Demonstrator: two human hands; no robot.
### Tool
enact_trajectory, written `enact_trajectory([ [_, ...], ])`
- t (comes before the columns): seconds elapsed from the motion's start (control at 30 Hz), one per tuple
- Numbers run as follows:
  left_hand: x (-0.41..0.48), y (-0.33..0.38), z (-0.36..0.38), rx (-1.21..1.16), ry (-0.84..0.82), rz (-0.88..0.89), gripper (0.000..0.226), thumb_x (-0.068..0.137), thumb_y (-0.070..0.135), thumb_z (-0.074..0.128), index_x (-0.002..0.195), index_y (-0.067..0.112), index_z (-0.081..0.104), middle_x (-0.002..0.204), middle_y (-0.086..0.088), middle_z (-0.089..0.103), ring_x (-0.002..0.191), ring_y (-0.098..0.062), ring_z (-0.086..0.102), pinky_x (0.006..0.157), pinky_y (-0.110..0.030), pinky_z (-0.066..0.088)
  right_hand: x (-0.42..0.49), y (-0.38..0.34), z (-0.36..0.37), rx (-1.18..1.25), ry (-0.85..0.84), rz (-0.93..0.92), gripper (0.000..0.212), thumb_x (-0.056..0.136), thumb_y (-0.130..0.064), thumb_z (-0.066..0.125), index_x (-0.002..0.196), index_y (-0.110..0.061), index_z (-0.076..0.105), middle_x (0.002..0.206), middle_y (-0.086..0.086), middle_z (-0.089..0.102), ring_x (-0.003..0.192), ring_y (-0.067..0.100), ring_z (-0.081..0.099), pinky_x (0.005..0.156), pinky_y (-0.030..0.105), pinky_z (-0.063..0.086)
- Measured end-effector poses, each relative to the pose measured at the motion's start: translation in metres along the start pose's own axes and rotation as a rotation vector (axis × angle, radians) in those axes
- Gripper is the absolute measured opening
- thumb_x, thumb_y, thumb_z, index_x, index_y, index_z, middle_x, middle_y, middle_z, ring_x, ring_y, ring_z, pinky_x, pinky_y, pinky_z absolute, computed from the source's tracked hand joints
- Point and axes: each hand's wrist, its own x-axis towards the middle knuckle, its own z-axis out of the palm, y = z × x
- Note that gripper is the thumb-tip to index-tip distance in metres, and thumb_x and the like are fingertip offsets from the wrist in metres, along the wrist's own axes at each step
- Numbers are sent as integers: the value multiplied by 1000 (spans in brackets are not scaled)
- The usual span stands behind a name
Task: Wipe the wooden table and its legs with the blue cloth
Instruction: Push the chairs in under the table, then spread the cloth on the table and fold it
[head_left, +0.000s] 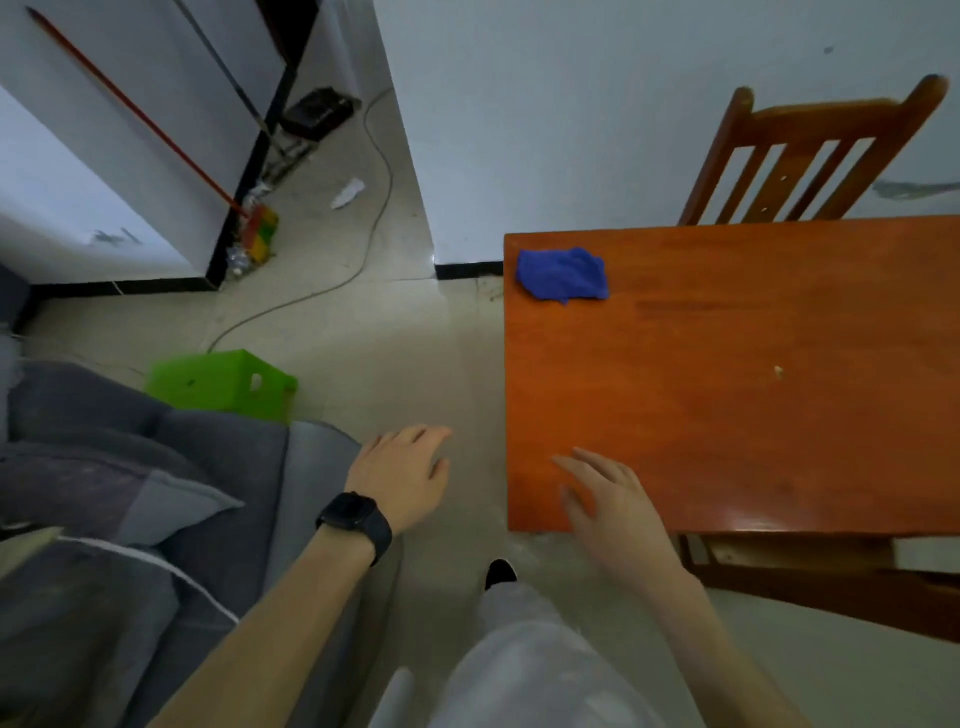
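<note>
The blue cloth (563, 274) lies crumpled at 11 o'clock on the bench (753, 415) and looks soft, light and limp, best pinched at its raised middle folds, while the left hand (402, 478) and the right hand (608, 504), at 7 o'clock, are spread and empty.

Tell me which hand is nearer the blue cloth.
Right, narrowly. The right hand is over the wooden table, along the same edge as the blue cloth; the left hand is over the floor, off that edge.
</note>
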Motion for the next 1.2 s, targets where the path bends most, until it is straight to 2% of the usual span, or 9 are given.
enact_trajectory([
  [0.3,108,-98,-69,-17,-1,-3,44,100,37,42,144,30,42,144,1,50,131,-24,47,110,-40,36,129,-89,0,-64,42,-1,41,98,-30,51,140,-34,50,149,-5,44,137,22,35,109,35,35],
  [0.4,156,-128,-79,-47,-47,18,44,100,35,42,144,30,42,144,1,50,131,-24,47,110,-42,36,163,-103,8,-44,58,73,42,99,-32,50,141,-34,49,150,-6,43,138,21,34,110,34,34],
  [0.5,203,-150,-92,-29,-86,77,45,101,36,40,145,31,40,145,2,49,132,-23,46,111,-42,34,189,-118,14,-46,28,187,42,99,-35,48,142,-37,45,151,-9,40,141,21,32,112,39,33],
  [0.6,241,-159,-112,7,-116,151,44,101,36,40,145,31,40,145,4,49,132,-21,45,111,-39,33,204,-132,13,-32,75,302,42,98,-37,49,140,-40,46,150,-10,41,139,21,36,110,37,35],
  [0.77,305,-153,-145,83,-166,350,45,102,35,40,146,30,39,147,3,48,133,-21,45,112,-39,34,222,-146,16,43,211,495,42,98,-35,49,140,-40,47,148,-11,44,135,19,39,109,34,35],
  [0.93,363,-118,-155,153,-208,543,45,100,36,41,144,30,41,144,3,50,131,-19,46,111,-39,36,249,-149,20,142,306,610,44,98,-32,51,141,-35,48,148,-11,44,137,17,36,111,33,33],
  [1.2,450,-51,-135,338,-417,721,47,102,33,40,148,28,37,149,0,43,134,-21,42,111,-39,34,322,-98,34,397,390,831,51,98,-40,49,147,-30,40,150,-7,42,136,17,40,112,37,36],
])
